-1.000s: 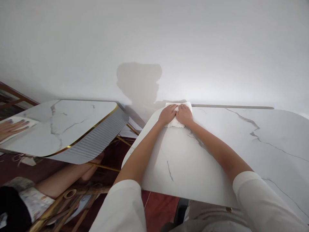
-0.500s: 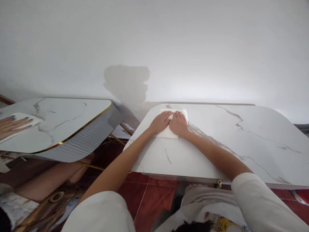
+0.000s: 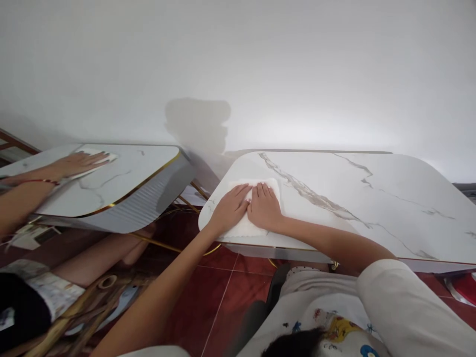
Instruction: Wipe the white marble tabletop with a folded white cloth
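Both my hands lie on a folded white cloth point(image 3: 243, 229) with a wavy near edge. The cloth rests flat on the left end of a white marble-patterned table point(image 3: 375, 198). My left hand point(image 3: 231, 206) presses on the left part of the cloth, fingers stretched forward. Beside it, my right hand point(image 3: 265, 204) is flat on the right part, and the two hands touch near the thumbs. My palms hide the middle of the cloth.
On the left, another person's hand point(image 3: 84, 162) lies on a white cloth point(image 3: 111, 156) atop a second marble-patterned table point(image 3: 111, 181) with gold trim. A pale wall point(image 3: 297, 74) rises behind both tables. A gap shows the red tiled floor point(image 3: 208, 287).
My hands and the cloth have slid nearer to me and slightly left, to the table's near edge. The other person's hand and cloth have moved right and farther back.
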{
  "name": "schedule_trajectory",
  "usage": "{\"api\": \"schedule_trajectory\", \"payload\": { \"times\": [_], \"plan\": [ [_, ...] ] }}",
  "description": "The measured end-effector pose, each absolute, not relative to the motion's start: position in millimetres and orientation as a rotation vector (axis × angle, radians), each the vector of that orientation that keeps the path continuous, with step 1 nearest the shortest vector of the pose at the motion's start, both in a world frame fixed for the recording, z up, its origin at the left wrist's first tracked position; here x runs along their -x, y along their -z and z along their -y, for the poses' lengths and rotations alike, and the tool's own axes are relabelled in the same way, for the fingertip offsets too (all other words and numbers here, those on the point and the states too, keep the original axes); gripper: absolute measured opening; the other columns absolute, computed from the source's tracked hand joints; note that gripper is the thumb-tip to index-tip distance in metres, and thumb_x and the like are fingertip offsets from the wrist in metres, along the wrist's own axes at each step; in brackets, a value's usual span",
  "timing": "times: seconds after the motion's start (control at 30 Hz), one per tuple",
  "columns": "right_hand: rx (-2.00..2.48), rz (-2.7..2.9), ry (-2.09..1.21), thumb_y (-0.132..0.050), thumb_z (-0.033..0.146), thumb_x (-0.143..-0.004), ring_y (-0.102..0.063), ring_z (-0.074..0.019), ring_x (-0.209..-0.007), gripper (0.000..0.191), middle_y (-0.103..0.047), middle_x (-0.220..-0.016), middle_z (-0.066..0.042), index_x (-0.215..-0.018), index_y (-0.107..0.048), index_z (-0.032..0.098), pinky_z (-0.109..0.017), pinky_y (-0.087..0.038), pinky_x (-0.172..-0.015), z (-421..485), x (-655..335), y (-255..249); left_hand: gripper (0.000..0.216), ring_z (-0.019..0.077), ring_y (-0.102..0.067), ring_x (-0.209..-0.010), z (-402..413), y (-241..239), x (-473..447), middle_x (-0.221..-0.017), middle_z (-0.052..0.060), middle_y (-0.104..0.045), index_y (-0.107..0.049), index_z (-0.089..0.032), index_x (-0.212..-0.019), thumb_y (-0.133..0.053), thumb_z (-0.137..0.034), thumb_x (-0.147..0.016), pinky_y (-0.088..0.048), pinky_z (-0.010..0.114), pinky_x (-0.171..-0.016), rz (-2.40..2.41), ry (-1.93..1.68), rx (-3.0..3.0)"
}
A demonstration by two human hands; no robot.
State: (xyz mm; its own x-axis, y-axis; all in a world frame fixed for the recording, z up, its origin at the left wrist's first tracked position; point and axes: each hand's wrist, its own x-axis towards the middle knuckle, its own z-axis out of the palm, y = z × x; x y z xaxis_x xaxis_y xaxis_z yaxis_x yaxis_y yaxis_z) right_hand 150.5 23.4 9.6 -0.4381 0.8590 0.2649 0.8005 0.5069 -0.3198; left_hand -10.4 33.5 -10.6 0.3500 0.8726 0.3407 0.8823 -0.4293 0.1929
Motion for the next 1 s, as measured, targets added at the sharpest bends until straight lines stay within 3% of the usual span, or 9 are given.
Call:
{"api": "schedule_trajectory", "payload": {
  "times": [0.4, 1.0],
  "plan": [
    [1.313, 2.423, -0.189, -0.035, 0.023, -0.097, -0.032, -0.0331, -0.144, 0.056, -0.038, -0.152, -0.025, -0.144, -0.039, -0.007, -0.044, -0.022, -0.119, -28, -178, -8, 0.052, 0.0258, -0.047, -0.133, -32, 10, -19, -0.141, 0.013, -0.054, -0.053, -0.013, -0.133, -0.032, -0.031, -0.089, -0.035, 0.045, -0.116, 1.715, 0.654, 2.487],
    [1.301, 2.288, -0.070, -0.041, 0.021, -0.095, -0.043, -0.0295, -0.136, 0.047, -0.050, -0.143, -0.023, -0.135, -0.050, -0.004, -0.040, -0.028, -0.116, -173, -163, 0, 0.052, 0.0244, -0.050, -0.131, -178, 6, -12, -0.139, 0.010, -0.057, -0.058, -0.016, -0.129, -0.035, -0.034, -0.087, -0.035, 0.041, -0.116, 1.779, 0.778, 2.480]
  ]
}}
